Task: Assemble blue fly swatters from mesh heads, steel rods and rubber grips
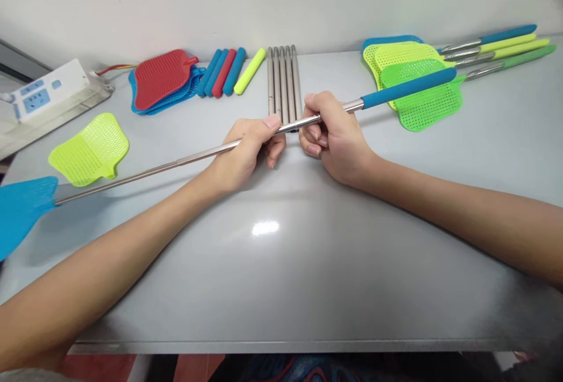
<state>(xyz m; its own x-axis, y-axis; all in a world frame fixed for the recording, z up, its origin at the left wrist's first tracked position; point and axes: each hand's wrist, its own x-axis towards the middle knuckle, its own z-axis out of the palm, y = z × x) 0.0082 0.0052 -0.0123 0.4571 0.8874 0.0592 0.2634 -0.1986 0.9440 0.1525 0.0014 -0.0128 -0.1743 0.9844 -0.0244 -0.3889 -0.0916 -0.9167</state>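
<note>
A blue fly swatter (206, 152) with an extended telescopic metal rod spans the view, tilted up to the right. My left hand (248, 146) is closed around the rod near its middle, thumb along the top. Close beside it, my right hand (332, 135) pinches the thicker metal section just below the blue foam grip (407, 87). The blue swatter head (24, 209) is at the left edge, partly cut off by the frame. Behind my hands lie several metal telescopic rods (284, 83) side by side, their lower ends partly hidden.
Loose red and blue swatter heads (162, 80) are stacked at the back left, beside several foam grips (224, 74). A yellow-green head (90, 150) lies at left, near a white power strip (48, 100). Whole swatters (422, 97) overlap at back right. The table edge (281, 345) runs along the front.
</note>
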